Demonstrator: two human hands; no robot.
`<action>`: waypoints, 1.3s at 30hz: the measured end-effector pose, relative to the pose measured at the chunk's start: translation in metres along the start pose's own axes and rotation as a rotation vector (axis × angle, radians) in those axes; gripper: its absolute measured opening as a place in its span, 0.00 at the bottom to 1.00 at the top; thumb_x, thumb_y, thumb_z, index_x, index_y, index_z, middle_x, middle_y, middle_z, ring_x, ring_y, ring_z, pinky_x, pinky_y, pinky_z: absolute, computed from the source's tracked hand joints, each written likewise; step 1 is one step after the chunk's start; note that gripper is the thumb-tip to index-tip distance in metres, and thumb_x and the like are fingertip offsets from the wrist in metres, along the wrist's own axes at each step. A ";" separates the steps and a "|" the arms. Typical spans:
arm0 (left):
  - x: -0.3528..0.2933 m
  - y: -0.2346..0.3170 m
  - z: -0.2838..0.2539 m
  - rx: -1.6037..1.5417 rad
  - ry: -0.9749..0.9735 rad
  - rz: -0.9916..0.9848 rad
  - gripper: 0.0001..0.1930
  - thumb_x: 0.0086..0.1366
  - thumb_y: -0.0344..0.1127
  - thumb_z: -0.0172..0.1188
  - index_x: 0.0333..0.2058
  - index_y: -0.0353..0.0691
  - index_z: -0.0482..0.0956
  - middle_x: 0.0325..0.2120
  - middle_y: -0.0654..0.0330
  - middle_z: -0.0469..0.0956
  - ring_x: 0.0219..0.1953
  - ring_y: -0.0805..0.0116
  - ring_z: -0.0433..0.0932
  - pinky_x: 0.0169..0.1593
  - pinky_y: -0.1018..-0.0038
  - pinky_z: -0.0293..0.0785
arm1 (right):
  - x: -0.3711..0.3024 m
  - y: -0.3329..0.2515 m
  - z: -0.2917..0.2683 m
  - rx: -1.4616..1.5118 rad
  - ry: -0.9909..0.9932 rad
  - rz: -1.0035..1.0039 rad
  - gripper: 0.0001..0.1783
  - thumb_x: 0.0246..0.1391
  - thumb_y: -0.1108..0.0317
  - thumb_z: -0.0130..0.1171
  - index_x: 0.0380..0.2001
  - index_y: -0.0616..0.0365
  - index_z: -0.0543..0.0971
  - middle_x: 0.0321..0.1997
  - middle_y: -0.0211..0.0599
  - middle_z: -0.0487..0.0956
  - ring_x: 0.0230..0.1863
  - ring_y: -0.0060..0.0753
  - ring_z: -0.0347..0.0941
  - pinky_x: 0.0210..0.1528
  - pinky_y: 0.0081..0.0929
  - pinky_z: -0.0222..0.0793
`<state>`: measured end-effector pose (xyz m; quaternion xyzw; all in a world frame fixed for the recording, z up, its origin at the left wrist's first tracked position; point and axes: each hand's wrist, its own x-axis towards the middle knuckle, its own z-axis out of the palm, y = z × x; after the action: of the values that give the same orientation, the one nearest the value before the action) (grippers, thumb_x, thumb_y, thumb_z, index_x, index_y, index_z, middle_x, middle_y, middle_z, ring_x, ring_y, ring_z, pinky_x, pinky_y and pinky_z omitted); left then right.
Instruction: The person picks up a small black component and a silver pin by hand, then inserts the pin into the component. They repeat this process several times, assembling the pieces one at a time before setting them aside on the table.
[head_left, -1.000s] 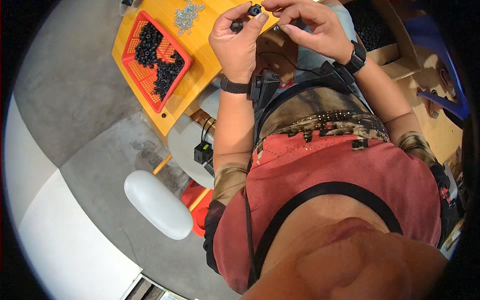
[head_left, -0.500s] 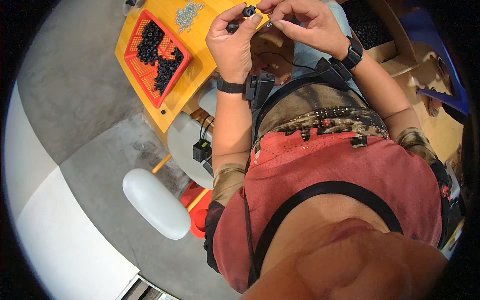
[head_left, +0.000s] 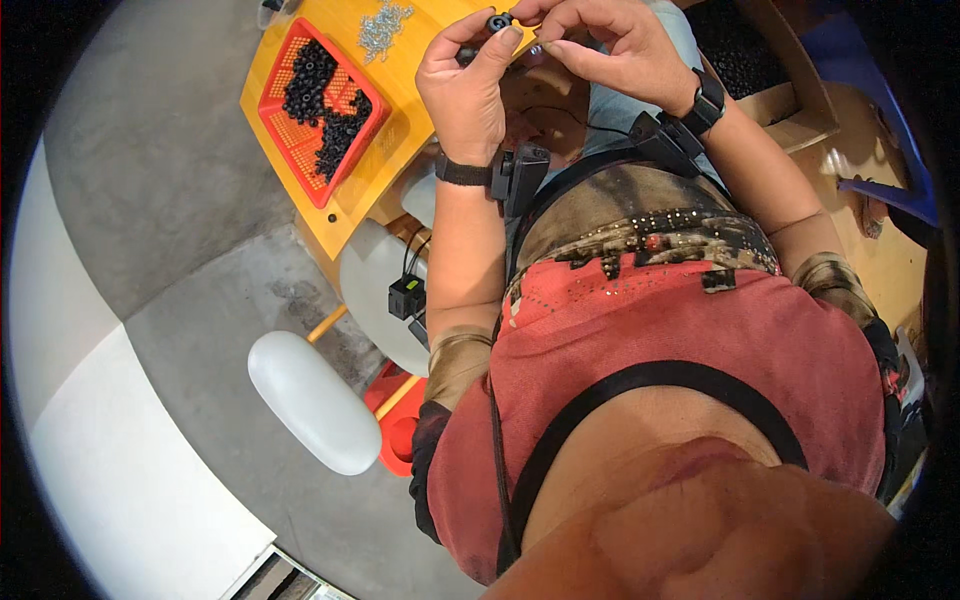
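My left hand [head_left: 465, 100] pinches a small round black plastic part [head_left: 499, 22] between thumb and forefinger, its hollow, slotted face showing. Behind that thumb, a second dark piece [head_left: 465, 56] sits against the fingers. My right hand [head_left: 615, 50] is closed close beside it, one fingertip touching the black part. At its thumb tip is a small shiny metal piece [head_left: 537, 49], too small to tell its exact kind. Both hands are near the upper edge of the picture, above the table's near edge.
On the yellow table [head_left: 395, 145] lie a red plastic basket [head_left: 322, 188] with many black parts, a heap of small silvery metal pieces [head_left: 382, 30] and one loose black part [head_left: 332, 218]. A box of black pieces [head_left: 810, 115] stands at right. A grey padded seat [head_left: 315, 400] is at lower left.
The table and basket appear slightly farther right and up, as the view has shifted. The black part looks a little turned in my fingers; both hands otherwise keep their places.
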<state>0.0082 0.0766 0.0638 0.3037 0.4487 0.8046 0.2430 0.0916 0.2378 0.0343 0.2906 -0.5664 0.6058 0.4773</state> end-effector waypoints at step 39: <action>-0.011 -0.001 -0.019 -0.387 0.295 -0.377 0.11 0.70 0.33 0.65 0.48 0.35 0.81 0.37 0.57 0.81 0.29 0.76 0.67 0.31 0.80 0.65 | 0.019 0.058 -0.033 -1.187 -0.219 0.658 0.11 0.52 0.65 0.61 0.25 0.63 0.83 0.30 0.52 0.79 0.39 0.56 0.76 0.44 0.45 0.74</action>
<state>0.0023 0.0591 0.0523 0.0429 0.3661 0.8512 0.3737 0.0382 0.2801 0.0218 -0.1477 -0.9062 0.2733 0.2867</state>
